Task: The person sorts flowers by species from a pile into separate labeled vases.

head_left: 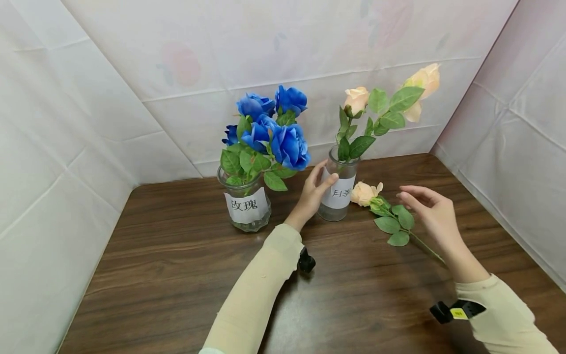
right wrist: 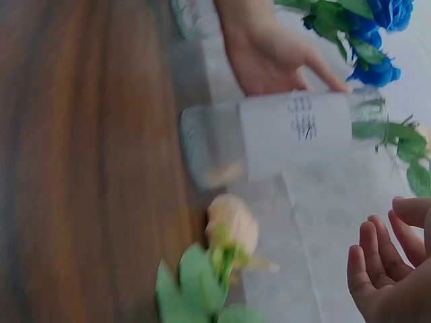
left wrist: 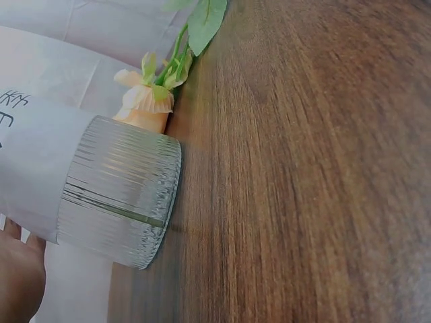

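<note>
My left hand holds a clear glass vase at its left side, thumb on the front and fingers going behind. The vase stands upright and wears a white paper label with dark characters. Two peach roses with green leaves rise from its mouth, one leaning right. Another peach rose lies on the table just right of the vase, its stem pointing toward the front right. Above that stem hovers my right hand, fingers loosely bent and holding nothing; the right wrist view shows its bare fingertips.
Left of my left hand stands a second glass vase, also labelled, with several blue roses. Both vases are on a dark wooden table. Pale cloth hangs behind and along both sides.
</note>
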The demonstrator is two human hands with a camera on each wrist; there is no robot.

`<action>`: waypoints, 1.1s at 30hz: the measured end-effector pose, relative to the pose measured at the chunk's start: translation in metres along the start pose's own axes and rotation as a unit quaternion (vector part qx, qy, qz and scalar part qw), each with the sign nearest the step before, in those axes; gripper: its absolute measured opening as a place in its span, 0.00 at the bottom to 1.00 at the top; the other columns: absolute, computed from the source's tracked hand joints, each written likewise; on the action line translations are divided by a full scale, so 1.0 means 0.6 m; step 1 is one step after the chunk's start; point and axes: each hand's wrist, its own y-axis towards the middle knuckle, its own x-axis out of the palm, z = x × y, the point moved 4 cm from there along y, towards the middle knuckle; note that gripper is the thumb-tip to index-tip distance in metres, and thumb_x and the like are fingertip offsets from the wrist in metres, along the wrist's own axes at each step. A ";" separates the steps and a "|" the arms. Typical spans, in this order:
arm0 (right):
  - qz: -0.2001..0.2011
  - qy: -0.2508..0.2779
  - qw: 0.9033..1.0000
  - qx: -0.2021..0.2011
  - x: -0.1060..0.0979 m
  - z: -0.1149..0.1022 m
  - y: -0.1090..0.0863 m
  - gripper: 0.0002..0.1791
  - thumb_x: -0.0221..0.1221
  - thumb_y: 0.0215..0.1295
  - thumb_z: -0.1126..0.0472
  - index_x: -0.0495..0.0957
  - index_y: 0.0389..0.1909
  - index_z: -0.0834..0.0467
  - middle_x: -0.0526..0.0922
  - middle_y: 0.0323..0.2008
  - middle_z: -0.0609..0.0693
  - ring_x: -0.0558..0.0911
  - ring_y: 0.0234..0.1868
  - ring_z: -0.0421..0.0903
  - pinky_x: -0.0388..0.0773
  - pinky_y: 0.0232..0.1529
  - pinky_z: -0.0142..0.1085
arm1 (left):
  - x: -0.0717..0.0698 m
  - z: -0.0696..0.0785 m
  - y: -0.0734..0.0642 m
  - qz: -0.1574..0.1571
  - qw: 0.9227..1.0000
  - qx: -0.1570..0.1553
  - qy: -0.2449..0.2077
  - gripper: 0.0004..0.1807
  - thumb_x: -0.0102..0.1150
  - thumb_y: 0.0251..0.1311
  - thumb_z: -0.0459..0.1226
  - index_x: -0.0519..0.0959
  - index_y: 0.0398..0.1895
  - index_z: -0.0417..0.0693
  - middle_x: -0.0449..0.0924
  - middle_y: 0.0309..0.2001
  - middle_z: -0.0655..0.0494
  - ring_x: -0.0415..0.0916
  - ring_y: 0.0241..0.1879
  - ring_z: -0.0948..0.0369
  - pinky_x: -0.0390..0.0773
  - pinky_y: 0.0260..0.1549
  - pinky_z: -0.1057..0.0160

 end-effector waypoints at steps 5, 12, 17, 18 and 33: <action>-0.015 -0.094 0.995 0.025 -0.041 0.027 -0.017 0.13 0.63 0.68 0.56 0.83 0.52 0.50 0.87 0.37 0.34 0.84 0.35 0.30 0.78 0.35 0.22 | 0.000 -0.001 0.000 0.003 1.000 -0.003 0.005 0.31 0.55 0.70 0.42 0.62 0.74 0.47 0.59 0.74 0.48 0.53 0.74 0.57 0.55 0.71 0.55; -0.041 -0.141 0.987 0.068 -0.092 0.068 -0.042 0.13 0.61 0.70 0.53 0.82 0.53 0.46 0.83 0.38 0.25 0.82 0.36 0.28 0.77 0.36 0.23 | 0.001 -0.003 0.000 0.006 1.000 -0.013 0.008 0.31 0.54 0.70 0.39 0.61 0.74 0.46 0.56 0.75 0.48 0.50 0.75 0.56 0.54 0.71 0.58; -0.064 -0.165 0.979 0.098 -0.113 0.097 -0.055 0.17 0.61 0.70 0.51 0.82 0.54 0.53 0.80 0.40 0.22 0.82 0.37 0.28 0.78 0.36 0.24 | 0.000 -0.002 0.000 0.006 1.000 -0.016 0.009 0.31 0.54 0.71 0.39 0.61 0.74 0.46 0.55 0.76 0.49 0.49 0.75 0.55 0.54 0.71 0.57; -0.069 -0.183 0.975 0.105 -0.117 0.102 -0.057 0.20 0.61 0.70 0.49 0.81 0.56 0.56 0.79 0.41 0.23 0.82 0.37 0.28 0.78 0.36 0.24 | 0.000 -0.002 0.000 0.007 1.000 -0.018 0.009 0.31 0.54 0.71 0.40 0.61 0.75 0.46 0.54 0.76 0.49 0.48 0.75 0.55 0.53 0.72 0.57; -0.153 -0.317 0.933 0.073 -0.121 0.151 -0.070 0.22 0.63 0.69 0.52 0.82 0.52 0.67 0.80 0.53 0.69 0.79 0.43 0.39 0.76 0.34 0.29 | -0.002 -0.001 0.001 0.008 1.000 -0.017 0.014 0.33 0.55 0.69 0.42 0.61 0.75 0.46 0.55 0.76 0.48 0.49 0.75 0.54 0.54 0.71 0.57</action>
